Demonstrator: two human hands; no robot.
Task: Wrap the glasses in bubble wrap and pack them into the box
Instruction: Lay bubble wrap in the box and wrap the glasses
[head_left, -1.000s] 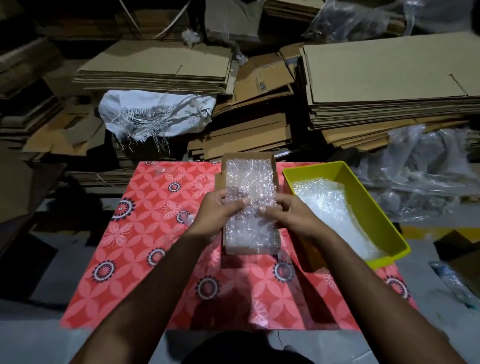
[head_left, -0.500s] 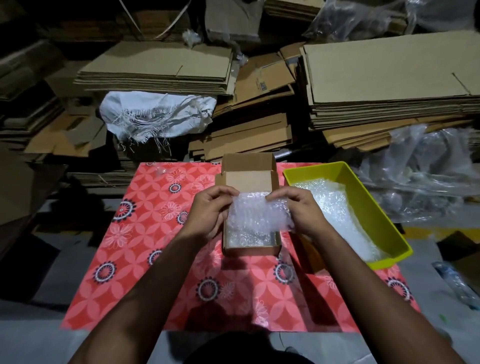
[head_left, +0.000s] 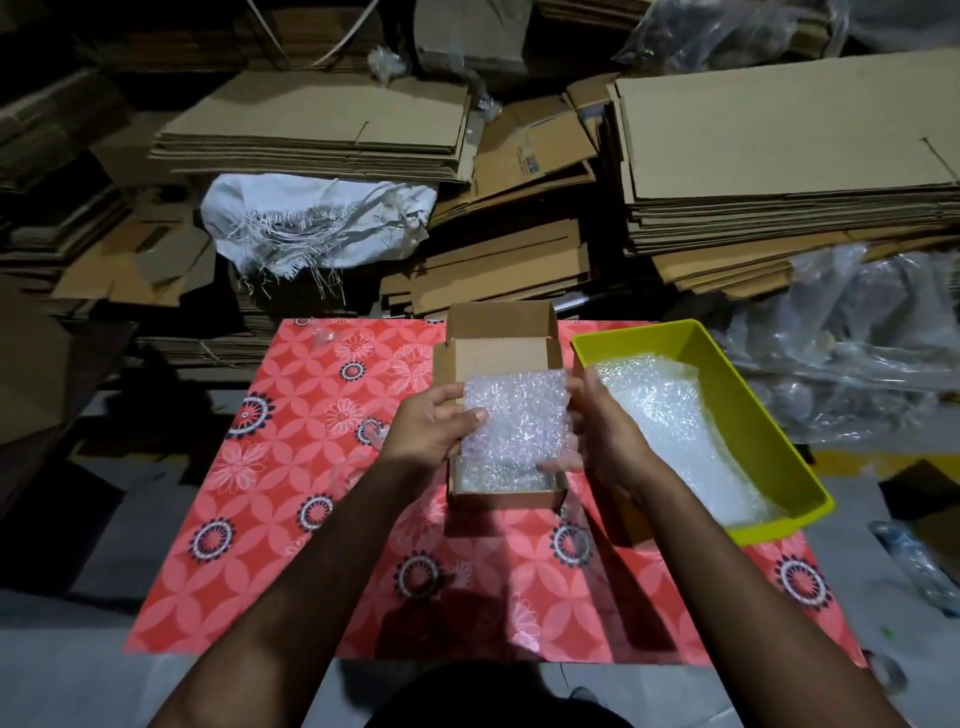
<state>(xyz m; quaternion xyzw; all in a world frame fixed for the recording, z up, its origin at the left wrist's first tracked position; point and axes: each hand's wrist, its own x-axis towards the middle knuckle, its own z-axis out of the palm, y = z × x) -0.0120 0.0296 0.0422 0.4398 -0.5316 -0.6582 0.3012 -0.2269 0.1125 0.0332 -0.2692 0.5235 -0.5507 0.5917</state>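
Observation:
A folded pad of bubble wrap (head_left: 514, 415) is held just above the small open cardboard box (head_left: 501, 340), which stands on the red flowered cloth (head_left: 291, 467). My left hand (head_left: 434, 428) grips the pad's left edge, thumb on top. My right hand (head_left: 605, 431) holds its right edge, fingers curled under the lower corner. More bubble wrap lies in the box's bottom (head_left: 498, 480). I cannot see any glasses; whatever is in the wrap is hidden.
A yellow plastic tray (head_left: 753, 410) with bubble wrap sheets stands right of the box. Stacks of flattened cardboard (head_left: 779, 156), a white sack (head_left: 317, 223) and clear plastic bags (head_left: 857, 338) crowd the far side. Grey floor surrounds the cloth.
A long strip of bubble wrap lying over the box has been folded into a compact square pad. Both hands shifted from the strip's middle to the pad's left and right edges.

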